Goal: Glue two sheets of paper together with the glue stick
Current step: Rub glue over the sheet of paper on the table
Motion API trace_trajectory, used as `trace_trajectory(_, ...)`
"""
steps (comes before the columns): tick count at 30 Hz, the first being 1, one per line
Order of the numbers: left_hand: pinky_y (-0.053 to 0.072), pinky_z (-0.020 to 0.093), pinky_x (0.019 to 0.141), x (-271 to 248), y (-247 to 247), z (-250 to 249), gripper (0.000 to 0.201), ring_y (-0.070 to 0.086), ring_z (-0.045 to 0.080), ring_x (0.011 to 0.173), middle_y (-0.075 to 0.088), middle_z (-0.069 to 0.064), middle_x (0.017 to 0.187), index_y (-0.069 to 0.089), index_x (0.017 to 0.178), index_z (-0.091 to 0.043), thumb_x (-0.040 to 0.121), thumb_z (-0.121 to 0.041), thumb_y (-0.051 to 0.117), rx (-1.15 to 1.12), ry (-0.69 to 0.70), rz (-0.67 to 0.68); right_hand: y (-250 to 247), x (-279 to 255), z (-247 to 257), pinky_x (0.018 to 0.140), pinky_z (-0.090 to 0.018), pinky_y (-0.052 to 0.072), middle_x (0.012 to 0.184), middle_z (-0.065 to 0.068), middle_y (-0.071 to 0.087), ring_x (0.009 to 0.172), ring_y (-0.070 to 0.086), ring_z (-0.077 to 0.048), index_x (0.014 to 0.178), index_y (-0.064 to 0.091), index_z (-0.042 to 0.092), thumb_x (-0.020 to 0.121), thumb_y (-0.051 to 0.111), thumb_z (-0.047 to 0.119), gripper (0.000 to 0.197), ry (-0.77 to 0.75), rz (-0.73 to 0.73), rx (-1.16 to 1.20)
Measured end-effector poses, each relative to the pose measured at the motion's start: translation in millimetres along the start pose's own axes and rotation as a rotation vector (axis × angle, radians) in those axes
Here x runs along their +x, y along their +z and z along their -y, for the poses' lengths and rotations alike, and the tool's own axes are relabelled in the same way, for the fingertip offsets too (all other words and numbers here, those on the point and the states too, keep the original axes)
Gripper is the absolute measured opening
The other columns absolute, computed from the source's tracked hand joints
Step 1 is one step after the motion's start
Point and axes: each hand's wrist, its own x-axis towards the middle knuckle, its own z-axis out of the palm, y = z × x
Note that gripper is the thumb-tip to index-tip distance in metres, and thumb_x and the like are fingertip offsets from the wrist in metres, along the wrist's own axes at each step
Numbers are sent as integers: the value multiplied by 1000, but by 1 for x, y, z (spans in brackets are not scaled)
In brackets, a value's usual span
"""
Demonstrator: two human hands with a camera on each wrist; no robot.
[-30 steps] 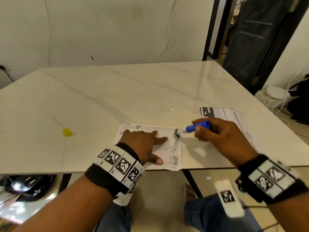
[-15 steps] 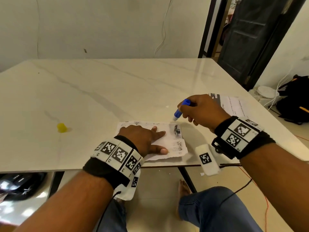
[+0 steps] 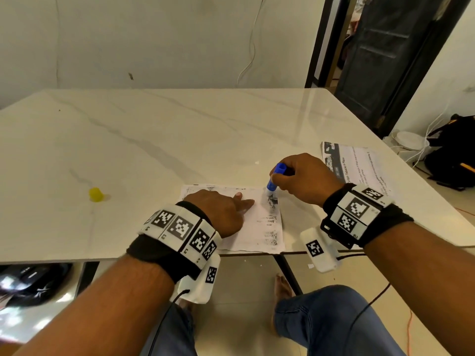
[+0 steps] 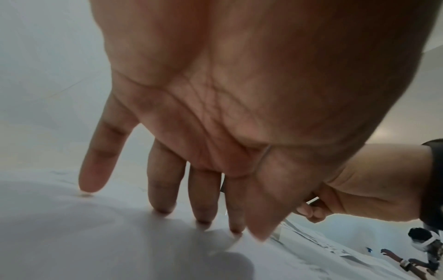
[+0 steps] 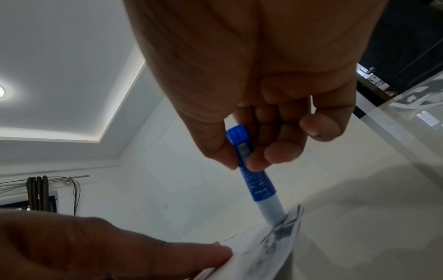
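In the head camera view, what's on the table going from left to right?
yellow cap → left hand → glue stick → right hand → printed sheet

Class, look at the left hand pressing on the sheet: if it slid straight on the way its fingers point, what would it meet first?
Probably the blue glue stick held by the right hand, its tip on the printed paper sheet just beyond the left hand; depth is uncertain.

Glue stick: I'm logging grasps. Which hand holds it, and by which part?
The right hand grips the glue stick around its upper barrel, near the blue end.
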Motion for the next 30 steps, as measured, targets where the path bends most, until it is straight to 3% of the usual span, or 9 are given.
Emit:
trace_trajectory(5,41,41,110,4,2,1,55,43,25,140,20,-21,163,13,151,-54,103,-39,33,74,18,-38,-3,-5,-2,74,-39,52,89,-13,72,73,59,-21,95,73,7,87,64,29,25,-26,4,-59)
trace_trajectory(10,45,41,107,3,4,-2,56,45,25,137,21,-21,162,14,151,-55,103,-35,33,84,1,-61,-5,-11,0,61,-30,43,82,-14,70,63,52,-15,90,73,6,87,65,33,28,-65,71,-124)
trace_trajectory(14,44,42,108,1,5,-4,55,45,25,138,18,-22,163,13,152,-52,104,-34,32,120,5,-77,-8,-12,3,61,-24,44,79,-1,70,64,55,-10,93,76,17,88,64,30,18,-95,-5,-59)
trace_trajectory(18,46,43,105,1,6,-6,54,48,26,135,19,-21,163,13,152,-52,104,-35,31,138,-2,-84,-2,-16,1,69,-33,50,85,-5,72,77,63,-21,94,75,14,89,64,33,23,-109,21,-109)
trace_trajectory(25,46,45,105,2,7,-4,54,45,28,138,18,-22,162,13,151,-54,104,-33,30,144,-1,-96,-7,-28,1,57,-29,40,71,-12,66,58,48,-15,86,73,6,87,64,35,30,-98,105,-152)
trace_trajectory(28,46,45,105,1,6,-6,54,45,28,138,19,-21,162,13,152,-53,105,-32,29,146,-5,-95,-11,-24,4,62,-34,48,73,-7,69,63,57,-22,87,75,10,87,65,32,25,-111,26,-62)
trace_trajectory(30,46,44,106,1,6,-7,55,44,28,138,18,-21,163,11,152,-52,105,-32,29,151,-8,-85,-10,-18,5,63,-30,47,75,-3,70,63,57,-16,91,77,16,88,65,32,20,-124,-30,-30)
